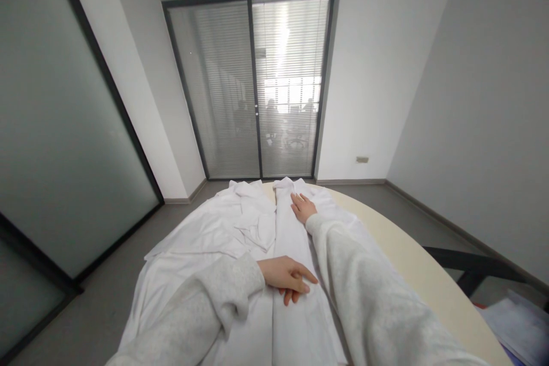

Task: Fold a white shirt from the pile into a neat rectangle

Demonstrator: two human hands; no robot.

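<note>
A white garment [201, 240] lies spread over a pale round table [412, 257], with a folded strip running down its middle. My left hand [286, 275] rests flat on the near part of that strip, fingers pointing right. My right hand [302, 206] lies flat on the far part of the strip, near the collar end, fingers apart. Both arms wear light grey sleeves. Neither hand holds anything.
A glass sliding door with blinds [257, 91] stands ahead, a frosted glass wall [55, 143] on the left, a plain wall on the right. A dark chair [472, 266] and some papers [518, 320] sit at the right edge. Grey floor surrounds the table.
</note>
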